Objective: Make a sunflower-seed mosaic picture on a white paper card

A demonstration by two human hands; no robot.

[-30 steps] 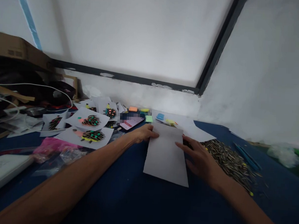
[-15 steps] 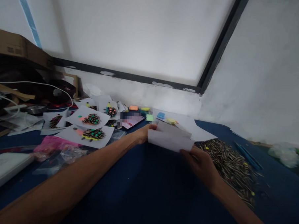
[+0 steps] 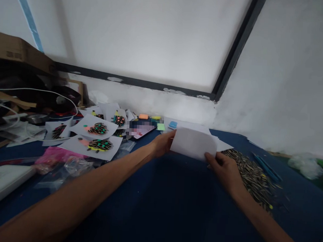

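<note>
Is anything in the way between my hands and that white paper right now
Nothing visible: the left hand holds the white paper at its left edge, the right hand near its lower right corner. The dark striped pile lies off to the right.

Watching remotely, I see the left fingers [image 3: 169, 139] holding the left edge of a white paper [image 3: 192, 143] and the right fingers [image 3: 211, 160] its near right corner, above a blue surface [image 3: 160, 206]. Hedgehog-like pictures [image 3: 101, 144] lie left, a lit phone [image 3: 146, 130] far centre, a heap of dark striped pieces [image 3: 254, 173] right.
</note>
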